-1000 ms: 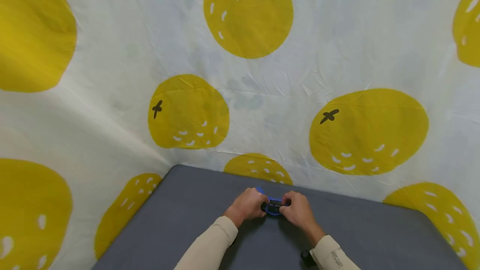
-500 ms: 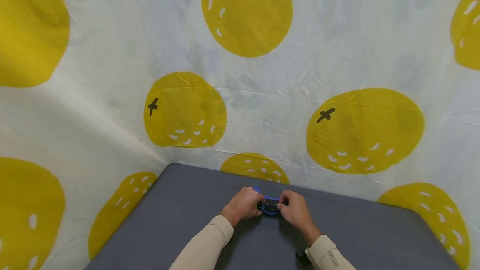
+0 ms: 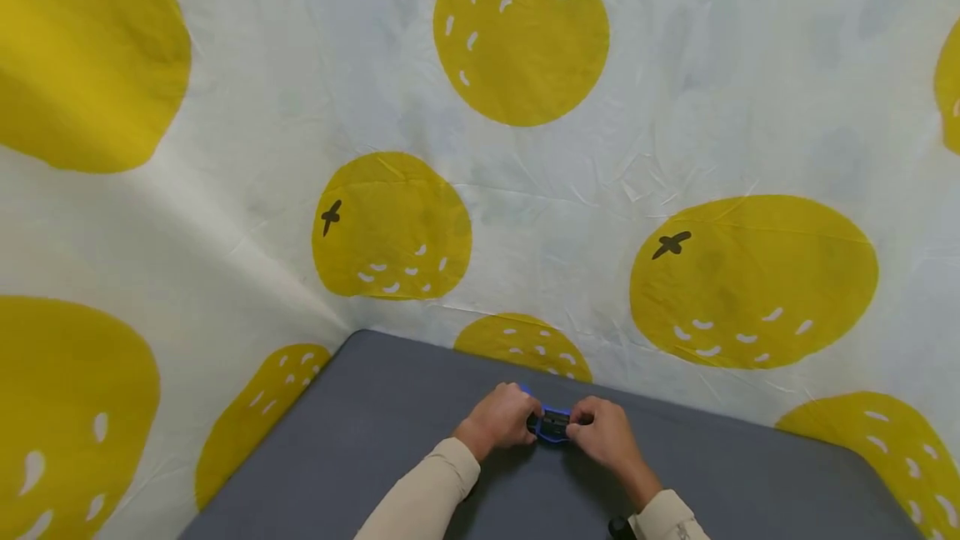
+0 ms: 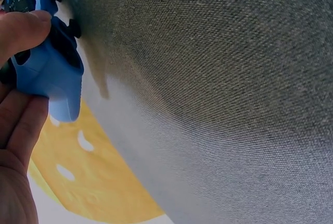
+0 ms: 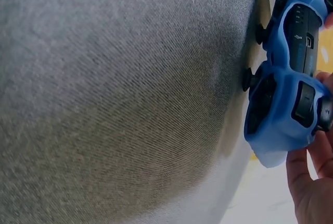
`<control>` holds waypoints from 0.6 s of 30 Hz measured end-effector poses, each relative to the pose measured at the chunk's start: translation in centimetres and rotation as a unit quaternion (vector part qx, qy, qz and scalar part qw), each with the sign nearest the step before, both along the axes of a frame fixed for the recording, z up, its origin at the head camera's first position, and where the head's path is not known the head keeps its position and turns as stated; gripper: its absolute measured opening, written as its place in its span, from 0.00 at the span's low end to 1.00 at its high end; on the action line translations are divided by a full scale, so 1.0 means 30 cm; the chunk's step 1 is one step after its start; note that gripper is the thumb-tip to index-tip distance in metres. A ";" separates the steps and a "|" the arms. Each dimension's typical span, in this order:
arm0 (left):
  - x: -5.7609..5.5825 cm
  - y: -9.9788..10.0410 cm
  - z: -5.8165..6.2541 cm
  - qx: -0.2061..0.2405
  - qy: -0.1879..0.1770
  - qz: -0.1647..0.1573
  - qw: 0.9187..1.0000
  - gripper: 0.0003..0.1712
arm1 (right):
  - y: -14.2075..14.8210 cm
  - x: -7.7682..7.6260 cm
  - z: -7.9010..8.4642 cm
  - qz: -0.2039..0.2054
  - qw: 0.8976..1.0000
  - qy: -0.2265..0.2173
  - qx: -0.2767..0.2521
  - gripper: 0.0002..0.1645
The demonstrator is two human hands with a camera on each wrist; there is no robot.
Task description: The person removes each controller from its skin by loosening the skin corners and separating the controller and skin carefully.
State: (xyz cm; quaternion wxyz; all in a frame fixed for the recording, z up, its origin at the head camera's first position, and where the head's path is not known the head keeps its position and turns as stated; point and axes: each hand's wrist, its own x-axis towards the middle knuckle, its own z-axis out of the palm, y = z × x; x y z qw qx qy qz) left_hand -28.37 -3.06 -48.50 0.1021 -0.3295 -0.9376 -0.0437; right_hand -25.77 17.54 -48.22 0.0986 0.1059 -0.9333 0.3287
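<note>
From where I stand, the blue game controller (image 3: pixel 553 425) is between the left hand (image 3: pixel 501 417) and the right hand (image 3: pixel 603 433), its long axis running from one to the other, so neither is nearer. Fingers bent, each hand grips one end, seemingly just above the grey worktop (image 3: pixel 720 473). I count one controller, two hands

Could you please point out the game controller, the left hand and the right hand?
Game controller (image 5: pixel 285 84), right wrist view: on its blue shell.
Left hand (image 3: pixel 501 417), head view: on the back of the hand.
Right hand (image 3: pixel 606 435), head view: on the back of the hand.
</note>
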 end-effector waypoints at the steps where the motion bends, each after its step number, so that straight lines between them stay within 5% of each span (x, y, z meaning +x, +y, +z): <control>1: 0.002 0.000 -0.002 0.002 -0.002 0.003 1.000 0.18 | 0.001 0.001 -0.001 0.003 1.000 -0.002 0.005 0.12; 18: 0.000 0.006 0.005 0.004 0.008 0.000 1.000 0.17 | 0.038 -0.010 0.010 0.073 0.996 0.005 0.059 0.12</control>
